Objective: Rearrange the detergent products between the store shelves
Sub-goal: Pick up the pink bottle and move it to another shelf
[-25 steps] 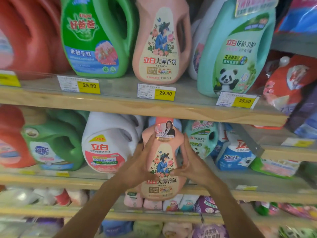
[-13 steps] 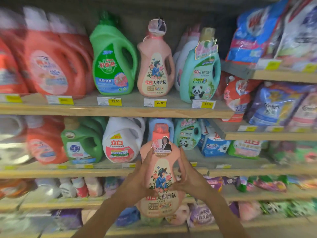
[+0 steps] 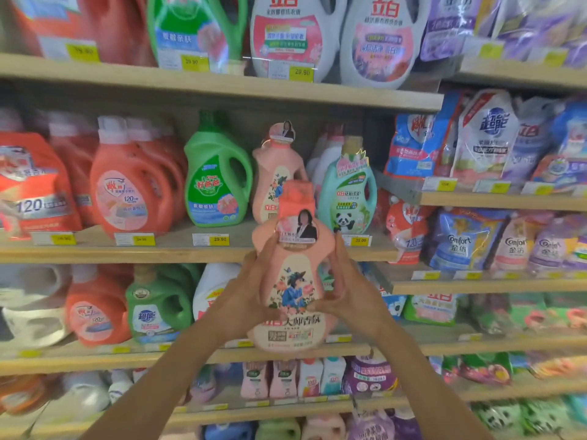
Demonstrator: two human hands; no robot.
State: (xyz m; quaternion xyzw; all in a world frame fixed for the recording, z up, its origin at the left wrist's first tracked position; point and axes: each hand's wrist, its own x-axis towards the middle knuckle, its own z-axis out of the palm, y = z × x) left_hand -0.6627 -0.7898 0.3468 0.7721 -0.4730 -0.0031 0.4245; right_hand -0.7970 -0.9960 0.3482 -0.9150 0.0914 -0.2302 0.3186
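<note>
I hold a pink detergent bottle upright in front of the shelves, with a coral cap and a round tag at its neck. My left hand grips its left side and my right hand grips its right side. Behind it, on the middle shelf, stands a matching pink bottle between a green bottle and a teal panda bottle. The held bottle's cap overlaps that matching bottle.
Red-orange bottles fill the middle shelf's left. White bottles stand on the top shelf. Refill pouches crowd the right-hand shelves. Below are a green bottle, a white bottle and rows of small bottles.
I have drawn back from the shelves, so more rows show. The pink bottle has risen with both hands from the lower shelf level up to the middle shelf's edge.
</note>
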